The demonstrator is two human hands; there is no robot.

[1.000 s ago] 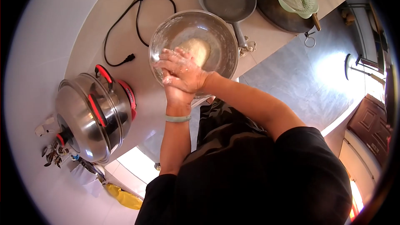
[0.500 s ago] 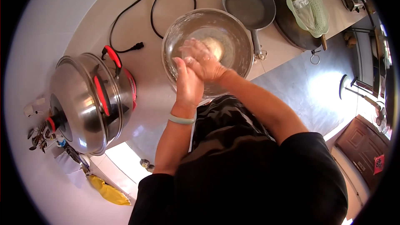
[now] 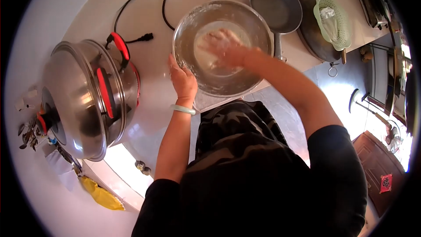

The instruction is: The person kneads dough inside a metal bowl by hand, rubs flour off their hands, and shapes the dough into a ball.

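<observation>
A large metal bowl (image 3: pixel 260 77) stands on the counter, its inner wall streaked with white residue. At its lower left rim is my left hand (image 3: pixel 183 80), with the thumb over the edge and the fingers along the outside, holding the bowl. A pale bracelet circles that wrist. Inside the bowl, my right hand (image 3: pixel 222 48) is blurred by motion. Its floury fingers look spread over the bottom, and they hide most or all of the pale dough.
A steamer pot (image 3: pixel 81 105) with red handles is at the left. A black cable (image 3: pixel 165 6) curls behind the bowl. A grey pan (image 3: pixel 275 8) touches or nearly touches the bowl's right side. Farther right, a green basket (image 3: pixel 322 19) rests on a dark round lid (image 3: pixel 307 35).
My hands, pressed together over the bowl before, have parted. The left moved to the rim, and the right went down into the bowl over the dough. The view has shifted.
</observation>
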